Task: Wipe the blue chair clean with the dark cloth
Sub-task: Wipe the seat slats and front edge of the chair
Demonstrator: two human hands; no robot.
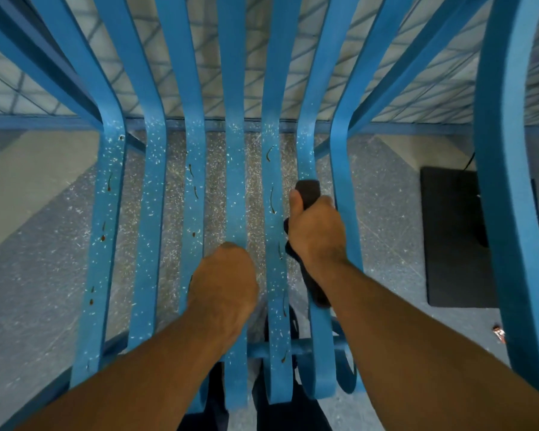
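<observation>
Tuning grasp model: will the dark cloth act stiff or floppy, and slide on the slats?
Probably floppy: the dark cloth bends over a slat of the blue chair and trails limp below the right hand. Likely light, since one hand bunches it. It may drag rather than glide, as the slats look gritty with white specks.

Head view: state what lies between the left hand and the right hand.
One slat of the blue chair, flecked white and streaked brown, open gaps either side; head view.
</observation>
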